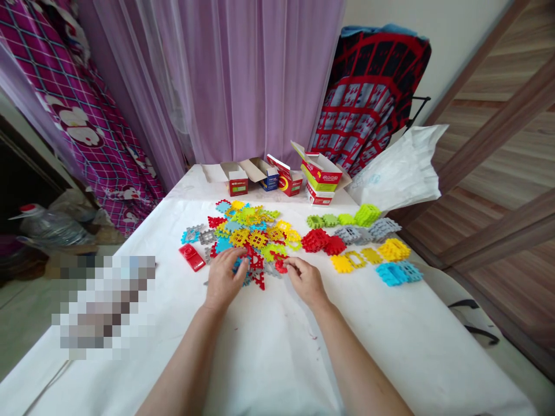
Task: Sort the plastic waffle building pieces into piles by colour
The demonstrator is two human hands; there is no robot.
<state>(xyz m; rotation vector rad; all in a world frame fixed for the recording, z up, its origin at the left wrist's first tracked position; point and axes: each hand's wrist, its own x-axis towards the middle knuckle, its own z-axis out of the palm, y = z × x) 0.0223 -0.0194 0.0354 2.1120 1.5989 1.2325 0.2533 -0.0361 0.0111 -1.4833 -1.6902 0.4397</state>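
A mixed pile of interlocking plastic building pieces point(247, 234) in red, yellow, blue, grey and green covers the middle of the table. My left hand point(224, 276) rests on its near left edge, fingers stretched over blue and red pieces, thumb apart. At the near right edge, my right hand point(306, 281) pinches a small red toothed building piece point(281, 266) between thumb and fingers. Red triangular pieces point(256, 271) lie between the hands. Right of the pile are sorted groups: green point(366, 215), red point(315, 240), grey point(384, 229), yellow point(393, 249) and blue point(396, 274).
Open cardboard boxes point(319, 178) stand along the far edge, with a white plastic bag point(396, 170) at the far right. A flat red plastic item point(191, 257) lies left of the pile. A blurred-out object point(106, 306) is at the table's left edge. White cloth covers the table point(269, 358).
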